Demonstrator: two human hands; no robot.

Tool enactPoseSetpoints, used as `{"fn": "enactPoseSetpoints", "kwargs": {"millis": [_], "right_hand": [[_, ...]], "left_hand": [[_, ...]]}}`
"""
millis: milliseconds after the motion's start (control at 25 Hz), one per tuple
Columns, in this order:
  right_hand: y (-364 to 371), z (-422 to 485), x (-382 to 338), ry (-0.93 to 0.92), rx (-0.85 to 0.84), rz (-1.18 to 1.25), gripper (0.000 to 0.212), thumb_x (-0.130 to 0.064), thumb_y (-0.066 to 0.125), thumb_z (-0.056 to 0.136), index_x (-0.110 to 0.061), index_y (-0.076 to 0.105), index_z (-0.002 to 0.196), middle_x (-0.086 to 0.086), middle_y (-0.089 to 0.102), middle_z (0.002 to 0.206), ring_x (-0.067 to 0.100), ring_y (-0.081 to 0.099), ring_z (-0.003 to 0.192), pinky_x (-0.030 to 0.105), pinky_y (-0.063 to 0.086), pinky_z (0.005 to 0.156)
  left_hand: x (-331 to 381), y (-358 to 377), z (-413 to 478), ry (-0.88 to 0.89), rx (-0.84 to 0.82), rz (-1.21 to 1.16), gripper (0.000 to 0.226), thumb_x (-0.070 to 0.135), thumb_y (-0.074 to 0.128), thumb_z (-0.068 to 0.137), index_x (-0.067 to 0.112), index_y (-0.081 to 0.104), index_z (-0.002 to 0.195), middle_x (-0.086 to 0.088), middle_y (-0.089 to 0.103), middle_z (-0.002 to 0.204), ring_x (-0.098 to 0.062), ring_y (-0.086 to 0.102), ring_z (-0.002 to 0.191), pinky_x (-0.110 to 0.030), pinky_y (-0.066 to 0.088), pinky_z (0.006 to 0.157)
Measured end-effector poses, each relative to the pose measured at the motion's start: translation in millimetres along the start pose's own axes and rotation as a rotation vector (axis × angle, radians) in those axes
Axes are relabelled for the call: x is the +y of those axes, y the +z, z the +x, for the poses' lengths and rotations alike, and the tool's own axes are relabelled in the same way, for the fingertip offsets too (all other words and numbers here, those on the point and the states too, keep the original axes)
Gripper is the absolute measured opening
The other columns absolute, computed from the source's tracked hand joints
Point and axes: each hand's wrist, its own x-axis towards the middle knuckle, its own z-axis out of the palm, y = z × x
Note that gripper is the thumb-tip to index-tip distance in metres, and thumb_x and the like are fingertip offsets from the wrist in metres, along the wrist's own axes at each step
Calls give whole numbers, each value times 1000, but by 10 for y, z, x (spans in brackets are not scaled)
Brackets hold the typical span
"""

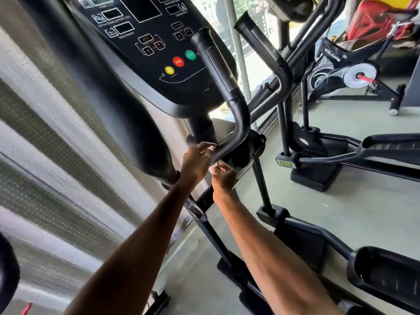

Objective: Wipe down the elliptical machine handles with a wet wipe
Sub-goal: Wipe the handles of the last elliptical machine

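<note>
Two hands meet low on the handle (239,123): left hand (196,161) grips its bend, right hand (223,179) pinches the wipe (213,169) beneath.

wet wipe (211,170) mostly hidden by fingers (223,169), console (145,48) top cut off

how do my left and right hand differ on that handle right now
The left hand is higher, its fingers reaching over the top of the handle at its lower bend. The right hand is lower, under that bend. The left hand's fingers stretch forward, while the right's are bunched tight. Both seem to pinch white bits of the wet wipe.
</note>
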Motion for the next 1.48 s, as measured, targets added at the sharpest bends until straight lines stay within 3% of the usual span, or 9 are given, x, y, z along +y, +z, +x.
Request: {"fn": "enactPoseSetpoints", "kwargs": {"millis": [160, 440, 560, 680, 800, 1040, 1160, 1280, 1480], "right_hand": [[48, 64, 264, 32, -23, 122, 10, -21, 73, 73, -29, 79, 74, 4, 79, 82, 19, 73, 77, 48, 60, 83], [-386, -327, -435, -73, 39, 504, 11, -2, 72, 88, -1, 77, 98, 11, 78, 95, 23, 75, 94, 36, 60, 86], [-545, -442, -710, -138, 68, 554, 14, 1, 71, 89, 4, 74, 102, 16, 77, 99, 23, 75, 94, 33, 61, 84], [-705, -516, -836, -360, 167, 444, 12, 0, 73, 89, 3, 73, 100, 13, 75, 96, 16, 75, 88, 27, 60, 76], [-867, -482, -1038, -765, 184, 284, 14, -2, 75, 87, 3, 75, 101, 13, 70, 95, 20, 72, 91, 28, 60, 75], [-1071, -178, -1368, -1256, 120, -199, 20, -10, 74, 93, -5, 76, 112, 11, 70, 106, 26, 70, 99, 41, 59, 81], [-1139, -74, -1387, -1375, 104, -315, 27, -13, 72, 95, -5, 72, 121, 10, 71, 115, 24, 69, 105, 44, 58, 82], [-1196, -36, -1410, -1392, 62, -354, 33, -17, 74, 94, -3, 70, 124, 12, 69, 117, 26, 68, 106, 44, 58, 83], [-971, 13, -1806, -1366, 82, -355, 21, -19, 73, 94, -11, 77, 113, 5, 70, 103, 24, 69, 91, 39, 57, 75]], "left_hand": [[-33, 35, 29, -23, 23, -2, 31, 23, 53, 98, 27, 76, 117, 6, 77, 116, -13, 68, 116, -41, 51, 109], [-23, 121, -17, -58, 87, -150, 29, 22, 54, 101, 15, 76, 119, 4, 76, 106, -16, 70, 111, -27, 51, 95], [53, 152, -72, -86, 125, -152, 40, 41, 50, 93, 19, 77, 112, 0, 78, 107, -20, 69, 110, -37, 52, 101], [144, 209, -102, -80, 133, -131, 35, 38, 52, 100, 19, 75, 118, -2, 77, 115, -19, 68, 112, -36, 52, 102], [298, 239, -144, 12, 162, -86, 32, 34, 50, 106, 19, 74, 122, -1, 76, 118, -15, 67, 112, -26, 49, 91], [577, 304, -185, 114, 144, -306, 40, 33, 39, 111, 18, 75, 107, 4, 77, 103, -13, 70, 100, -38, 55, 91], [637, 330, -220, 109, 203, -404, 41, 34, 38, 112, 22, 77, 104, 7, 77, 102, -11, 71, 103, -29, 54, 92], [624, 364, -240, 82, 268, -385, 44, 33, 38, 112, 20, 76, 96, 5, 72, 79, -6, 70, 83, -20, 53, 77], [609, 441, -194, 56, 320, -377, 50, 40, 36, 109, 15, 79, 105, 0, 78, 100, -14, 71, 98, -38, 55, 92]]}}
